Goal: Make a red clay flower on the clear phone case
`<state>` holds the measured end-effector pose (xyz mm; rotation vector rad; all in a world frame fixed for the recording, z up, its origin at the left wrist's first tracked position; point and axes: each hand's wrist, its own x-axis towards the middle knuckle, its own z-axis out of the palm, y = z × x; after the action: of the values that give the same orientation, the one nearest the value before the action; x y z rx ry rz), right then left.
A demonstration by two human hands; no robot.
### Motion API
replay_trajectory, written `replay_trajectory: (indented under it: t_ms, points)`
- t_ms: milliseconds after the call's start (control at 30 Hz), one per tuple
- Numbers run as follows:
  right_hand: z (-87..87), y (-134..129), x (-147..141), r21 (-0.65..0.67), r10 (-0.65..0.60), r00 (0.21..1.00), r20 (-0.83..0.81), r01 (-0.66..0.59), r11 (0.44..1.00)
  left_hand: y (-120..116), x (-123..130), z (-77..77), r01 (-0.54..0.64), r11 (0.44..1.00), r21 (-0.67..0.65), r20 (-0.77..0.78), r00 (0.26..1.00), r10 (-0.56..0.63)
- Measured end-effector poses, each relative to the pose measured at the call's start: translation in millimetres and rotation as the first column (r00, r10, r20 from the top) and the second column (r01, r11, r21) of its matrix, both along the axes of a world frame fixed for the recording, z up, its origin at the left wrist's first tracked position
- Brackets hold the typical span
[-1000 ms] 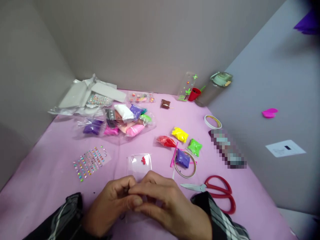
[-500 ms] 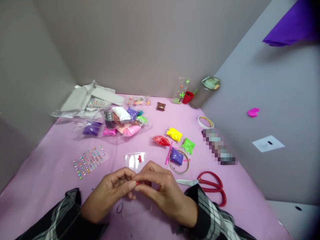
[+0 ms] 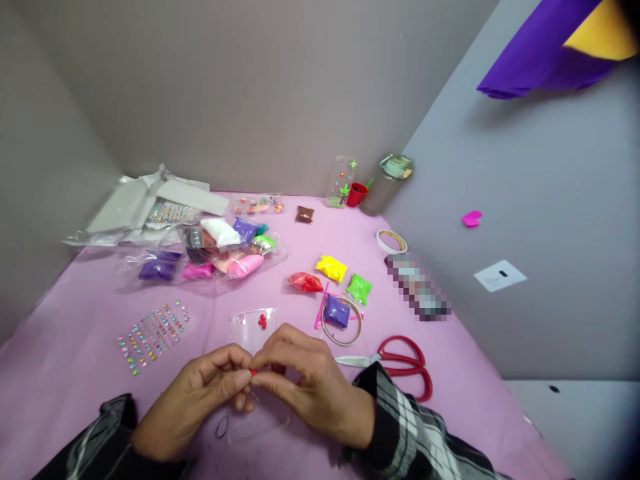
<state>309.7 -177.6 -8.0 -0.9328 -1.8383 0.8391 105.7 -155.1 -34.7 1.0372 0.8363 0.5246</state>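
View swung right, left hand [image 3: 203, 393] and right hand [image 3: 313, 380] angled inward, fingertips pinched on red piece [image 3: 253, 373]

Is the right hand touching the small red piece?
Touching: the head view shows the right hand pinching the small red piece between thumb and forefinger tips.

"Any words you can read?"

"None. The white card [image 3: 500, 276] on the right-hand wall [image 3: 530, 193] carries a dark block [image 3: 503, 273] and faint marks, possibly print, too small to make out."

"And the tape roll [image 3: 399, 237]?"

"Nothing legible on its yellow inner ring. The object [image 3: 419, 288] just beside it is pixelated over."
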Motion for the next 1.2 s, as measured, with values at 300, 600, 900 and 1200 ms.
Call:
replay_trajectory:
  t_ms: [300, 600, 900, 1200]
  points:
    - [0.3, -0.8, 1.6, -0.018, 0.000, 0.999, 0.039, 0.001, 1.000, -0.1, -0.4, 0.2, -0.017, 1.000, 0.000, -0.002, 1.000, 0.017]
    - [2.2, 0.2, 1.3, 0.008, 0.018, 1.000, 0.012, -0.018, 1.000, -0.4, -0.1, 1.2, -0.054, 0.998, 0.017, -0.002, 0.999, 0.054]
    - [2.2, -1.2, 2.5, -0.044, 0.039, 0.998, 0.053, -0.037, 0.998, -3.3, -1.0, -3.1, -0.034, 0.999, 0.025, 0.003, 0.999, 0.033]
    - [2.9, -0.3, 1.7, -0.005, -0.006, 0.998, 0.062, 0.007, 1.000, -2.5, 2.3, 2.3, -0.023, 0.996, 0.090, -0.089, 0.996, 0.031]
